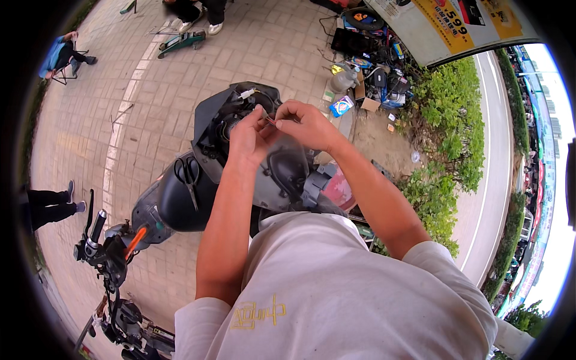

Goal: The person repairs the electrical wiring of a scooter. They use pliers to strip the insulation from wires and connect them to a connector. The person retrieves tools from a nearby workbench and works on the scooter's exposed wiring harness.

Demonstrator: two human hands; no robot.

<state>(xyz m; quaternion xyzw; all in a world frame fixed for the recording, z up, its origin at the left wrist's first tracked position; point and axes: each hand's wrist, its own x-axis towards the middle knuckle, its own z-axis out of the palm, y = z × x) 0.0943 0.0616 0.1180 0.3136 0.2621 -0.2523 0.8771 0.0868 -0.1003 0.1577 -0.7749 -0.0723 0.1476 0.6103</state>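
Over the opened dark body of a scooter point(211, 129), both my hands meet with closed fingers. My left hand point(247, 137) pinches a thin wire near its fingertips. Thin reddish wires point(271, 120) run between the two hands, and my right hand point(307, 125) grips them between thumb and forefinger. The wire ends are too small to make out. Just beyond my left fingertips, a white plug connector point(246, 94) sits on cables in the opening. Black-handled scissors point(188, 177) lie on the black seat point(170, 201) left of my left forearm.
An orange strip point(135, 242) shows by the handlebar point(96, 231) at the left. Tools, boxes and a blue-white packet point(341, 107) crowd the ground at the upper right, beside a bush point(453, 114). A green floor jack point(182, 43) and other people are farther off.
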